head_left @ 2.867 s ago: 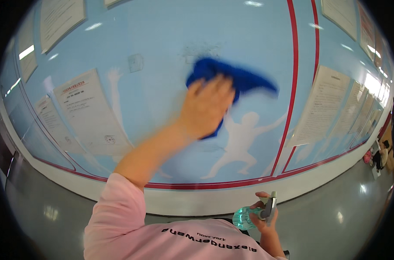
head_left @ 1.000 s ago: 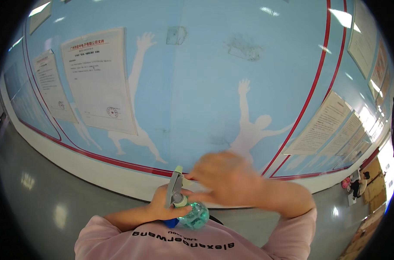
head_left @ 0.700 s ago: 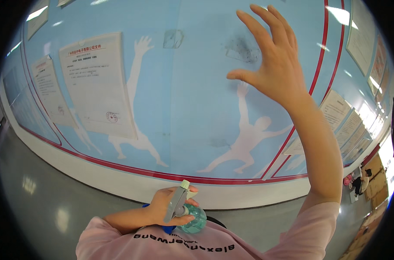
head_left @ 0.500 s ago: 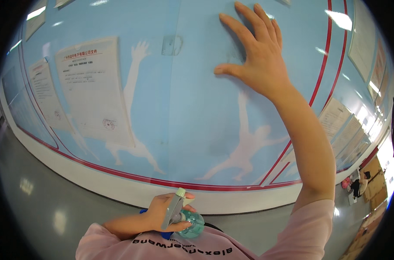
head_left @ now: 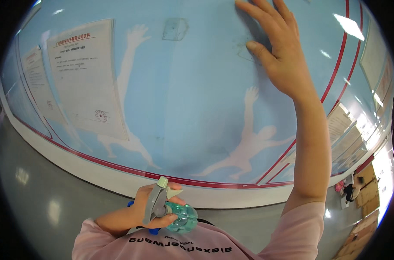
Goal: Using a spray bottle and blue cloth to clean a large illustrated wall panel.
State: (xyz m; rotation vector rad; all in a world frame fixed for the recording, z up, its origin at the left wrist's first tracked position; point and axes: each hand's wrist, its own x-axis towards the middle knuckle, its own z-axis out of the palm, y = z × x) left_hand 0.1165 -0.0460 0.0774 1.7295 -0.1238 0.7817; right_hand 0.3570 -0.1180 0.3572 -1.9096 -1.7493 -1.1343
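Note:
My right hand [head_left: 283,54] reaches up to the light blue wall panel [head_left: 201,86], fingers stretched and thumb apart, with nothing seen in it. Some fingertips pass out of the top of the view. Faint greyish marks [head_left: 245,51] show on the panel beside the thumb. Low in front of my body, my left hand [head_left: 141,208] is closed around a spray bottle [head_left: 184,219] with a clear teal body, grey trigger head and pale green nozzle. Blue parts of something [head_left: 154,231] stick out by that hand; their kind is hidden.
A squarish stain [head_left: 175,29] marks the panel's upper middle. White figure silhouettes [head_left: 249,147] and red stripes [head_left: 197,182] decorate it. Paper notices [head_left: 84,86] hang at the left, more [head_left: 340,121] at the right. Below lies grey floor [head_left: 36,190]; cardboard boxes [head_left: 367,186] stand far right.
My right hand has slid to the right and upward along the panel, uncovering marks near the thumb. My left hand, still around the spray bottle, sits slightly further left. The view has shifted a little.

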